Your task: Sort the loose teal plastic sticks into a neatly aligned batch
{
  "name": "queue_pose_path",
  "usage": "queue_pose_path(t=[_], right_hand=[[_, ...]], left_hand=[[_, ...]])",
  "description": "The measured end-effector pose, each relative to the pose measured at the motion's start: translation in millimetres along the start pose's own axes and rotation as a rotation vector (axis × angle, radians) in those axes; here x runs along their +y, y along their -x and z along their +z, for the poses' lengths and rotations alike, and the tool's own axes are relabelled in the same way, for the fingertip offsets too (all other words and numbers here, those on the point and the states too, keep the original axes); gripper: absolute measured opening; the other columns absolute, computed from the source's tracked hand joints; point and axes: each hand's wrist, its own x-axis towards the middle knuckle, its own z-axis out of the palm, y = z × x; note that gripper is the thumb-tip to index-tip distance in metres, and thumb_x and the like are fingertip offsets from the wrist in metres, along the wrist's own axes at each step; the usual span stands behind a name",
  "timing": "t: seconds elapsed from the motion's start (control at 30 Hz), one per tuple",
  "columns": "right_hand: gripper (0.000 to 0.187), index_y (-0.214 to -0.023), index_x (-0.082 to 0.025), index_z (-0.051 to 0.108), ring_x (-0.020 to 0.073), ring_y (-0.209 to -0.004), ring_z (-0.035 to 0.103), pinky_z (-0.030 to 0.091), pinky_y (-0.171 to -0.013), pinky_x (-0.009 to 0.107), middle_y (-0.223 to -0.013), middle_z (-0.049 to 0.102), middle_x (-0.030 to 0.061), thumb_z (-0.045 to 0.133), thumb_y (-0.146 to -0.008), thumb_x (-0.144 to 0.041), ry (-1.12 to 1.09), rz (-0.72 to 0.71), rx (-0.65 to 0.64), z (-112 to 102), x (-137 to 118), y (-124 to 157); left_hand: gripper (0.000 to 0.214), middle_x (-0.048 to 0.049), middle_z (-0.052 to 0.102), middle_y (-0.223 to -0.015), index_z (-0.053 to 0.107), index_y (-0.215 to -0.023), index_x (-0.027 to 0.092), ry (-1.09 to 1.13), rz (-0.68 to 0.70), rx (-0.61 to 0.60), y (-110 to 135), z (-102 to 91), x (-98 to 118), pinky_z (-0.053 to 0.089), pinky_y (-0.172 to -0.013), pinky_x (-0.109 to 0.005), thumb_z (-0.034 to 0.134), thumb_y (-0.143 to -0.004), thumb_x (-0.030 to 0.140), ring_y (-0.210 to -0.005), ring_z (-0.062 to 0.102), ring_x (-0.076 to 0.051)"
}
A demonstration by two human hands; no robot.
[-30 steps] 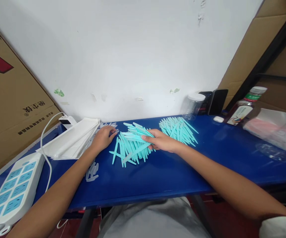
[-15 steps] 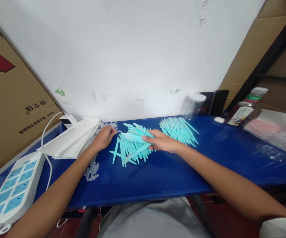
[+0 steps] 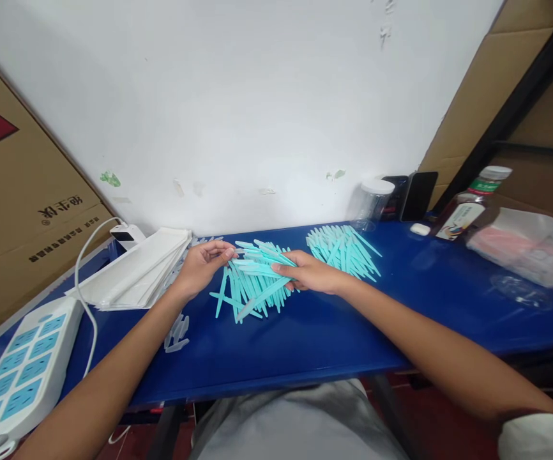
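Observation:
My right hand (image 3: 311, 271) is closed around a fanned bunch of slim teal plastic sticks (image 3: 269, 260), their ends pointing left. At those ends, my left hand (image 3: 204, 263) pinches a small translucent cap (image 3: 239, 251) between thumb and fingers. It meets or nearly meets a stick tip; the exact contact is too small to make out. Beneath the bunch lies a loose pile of the same teal sticks (image 3: 245, 300). Several translucent caps (image 3: 177, 333) are scattered by my left forearm, with more partly hidden behind my left hand.
Another pile of teal sticks (image 3: 343, 252) lies to the right on the blue table (image 3: 305, 345). White paper sleeves (image 3: 133, 271) and a power strip (image 3: 27, 370) with a cable occupy the left. A clear jar (image 3: 370, 204), a bottle (image 3: 465, 207) and a plastic bag (image 3: 520, 246) stand right.
My left hand has moved right from the scattered caps to the tips of the held sticks, bringing a cap. My right hand keeps its grip almost in place.

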Motion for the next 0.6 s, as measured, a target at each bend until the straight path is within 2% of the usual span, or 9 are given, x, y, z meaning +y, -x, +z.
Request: queue_pose_path(t=[0.23, 0.5, 0.6], right_hand=[[0.046, -0.098, -0.019, 0.058, 0.0112, -0.058, 0.052, 0.029, -0.045, 0.021, -0.070, 0.052, -0.0022, 0.068, -0.088, -0.063, -0.022, 0.009, 0.003, 0.7, -1.7, 1.1], [0.045, -0.102, -0.019, 0.060, 0.0094, -0.051, 0.044, 0.027, -0.045, 0.022, -0.067, 0.053, -0.0028, 0.067, -0.089, -0.062, -0.024, 0.024, -0.013, 0.4, -1.9, 1.4], [0.044, -0.102, -0.019, 0.060, 0.0094, -0.051, 0.044, 0.027, -0.046, 0.022, -0.067, 0.053, -0.0028, 0.067, -0.090, -0.061, -0.038, 0.028, -0.015, 0.2, -2.3, 1.6]], left_hand=[[0.037, -0.0109, 0.078, -0.103, 0.077, -0.098, 0.018, 0.082, -0.025, 0.007, -0.6, 1.8, 1.4, 0.057, -0.080, -0.034, 0.086, -0.077, 0.047, -0.093, 0.071, -0.025], [0.036, -0.0097, 0.078, -0.101, 0.076, -0.101, 0.019, 0.117, -0.035, 0.005, -1.1, -1.5, -0.5, 0.055, -0.085, -0.032, 0.088, -0.075, 0.040, -0.095, 0.071, -0.023], [0.038, -0.0090, 0.077, -0.099, 0.075, -0.103, 0.018, 0.139, -0.050, 0.026, -1.3, -2.4, 0.4, 0.054, -0.081, -0.030, 0.089, -0.074, 0.040, -0.090, 0.070, -0.021]])
